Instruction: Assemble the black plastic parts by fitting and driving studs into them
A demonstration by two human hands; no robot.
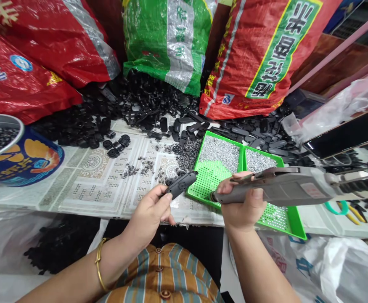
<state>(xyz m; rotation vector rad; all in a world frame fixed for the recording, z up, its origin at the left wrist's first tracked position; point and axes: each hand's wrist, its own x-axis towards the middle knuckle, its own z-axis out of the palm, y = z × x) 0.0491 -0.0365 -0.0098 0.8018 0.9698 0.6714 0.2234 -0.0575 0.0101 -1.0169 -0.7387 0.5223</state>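
Observation:
A black plastic part [181,186], long and narrow with a round mark on its face, is pinched between the thumb and fingers of my left hand [154,207]. It is held above the table's front edge, just left of the green tray [192,190]. My right hand [245,206] is wrapped round a grey electric screwdriver [284,185], which lies nearly level over the tray with its tip pointing left. Small silvery screws [220,151] fill the back of the tray's compartments. Beside the tray's left wall is a heap of tiny dark pieces [186,158].
Black plastic parts [133,101] are piled along the back, below red and green sacks [184,42]. At left stands a blue tub [35,162] of small dark pieces. On the right are a phone [350,134], yellow-handled pliers [354,212] and a teal ring [337,208].

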